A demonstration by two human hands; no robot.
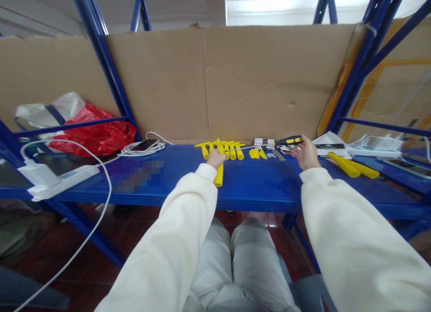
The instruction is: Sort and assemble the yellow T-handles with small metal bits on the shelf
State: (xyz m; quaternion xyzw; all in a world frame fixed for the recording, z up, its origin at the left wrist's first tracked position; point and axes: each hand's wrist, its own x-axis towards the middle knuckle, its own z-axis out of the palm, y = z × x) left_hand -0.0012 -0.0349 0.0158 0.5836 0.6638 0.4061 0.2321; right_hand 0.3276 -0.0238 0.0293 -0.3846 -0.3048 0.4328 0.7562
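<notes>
My left hand (pixel 216 159) is closed around a yellow T-shaped scraper (pixel 218 176), whose handle points toward me over the blue shelf (pixel 256 184). In my right hand (pixel 306 154) is a screwdriver with a black and yellow handle (pixel 288 141). Its long shaft (pixel 245 147) runs left, and the tip reaches the scraper near my left fingers; whether they touch I cannot tell. A row of several similar yellow scrapers (pixel 238 153) lies behind and beside my left hand. Small yellow pieces (pixel 254 154) and stacked white-and-black packets (pixel 264 143) lie between my hands.
Two yellow tube-like handles (pixel 346 164) lie right of my right hand. At the left are a red plastic bag (pixel 97 130), a coiled white cable (pixel 143 148) and a white power strip (pixel 72 179). A cardboard panel (pixel 256 78) stands behind, between blue metal posts (pixel 109 74).
</notes>
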